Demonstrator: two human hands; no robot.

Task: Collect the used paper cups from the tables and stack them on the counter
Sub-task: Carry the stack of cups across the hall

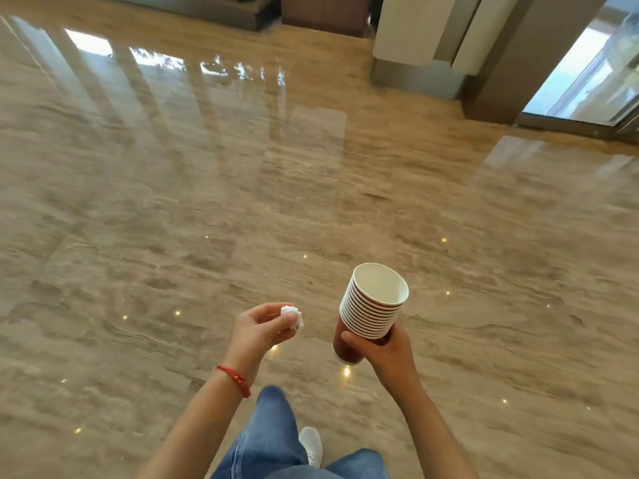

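Hands (382, 345) hold roughly twelve nested cups (371, 307), one tissue wad (291, 315).

Nested stack of paper cups (371, 305), brown-red outside with white rims and white inside, tilted with the open mouth up and away. Top cup empty. Held at the lower part in the right hand (382, 347), above a glossy floor, well apart from any table or counter.
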